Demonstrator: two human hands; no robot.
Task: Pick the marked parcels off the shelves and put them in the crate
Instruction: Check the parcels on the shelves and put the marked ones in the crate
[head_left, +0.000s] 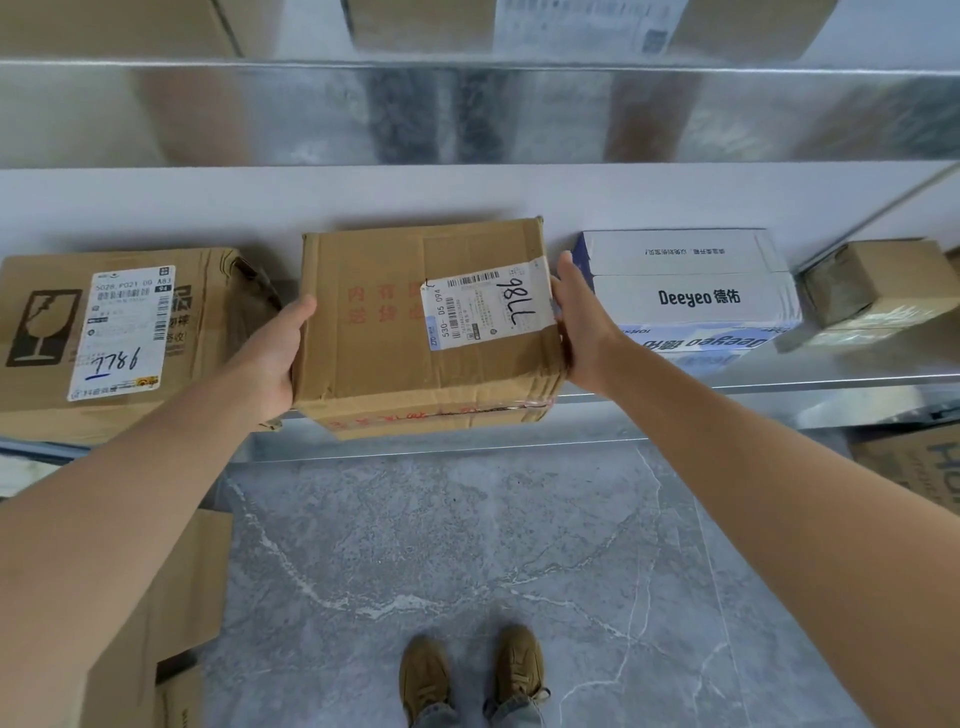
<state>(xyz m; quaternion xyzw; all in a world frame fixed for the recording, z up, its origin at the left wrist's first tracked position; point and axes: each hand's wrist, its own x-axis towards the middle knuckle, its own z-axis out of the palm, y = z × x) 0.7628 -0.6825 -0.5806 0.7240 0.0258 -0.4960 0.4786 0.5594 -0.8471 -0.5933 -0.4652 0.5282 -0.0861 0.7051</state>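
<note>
Brown shoes (472, 675) at bottom, toes toward the shelf, on grey marbled floor (467, 545). Flat cardboard (176, 597) at lower left.

Both bare forearms reach up and forward, nearly straight, converging on one box (374, 353). Left hand (270, 358) is flat against the box's left side, thumb laid over the top edge; its fingers are hidden. Right hand (582, 332) is against the right side, thumb up at the top right corner, fingers hidden behind the side. So the box is clamped between the two palms, both hands grasping it.

The box sits on the metal shelf (779, 384), near end jutting past the front lip. Its white label (488, 306) has handwritten "7786".

Left neighbour: fragile-mark box (208, 332), label also "7786", just beside the left hand. Right neighbour: white Deeyeo carton (696, 296), close to the right hand. Small box (872, 280) far right.

Upper shelf (467, 67) carries blurred cartons.
</note>
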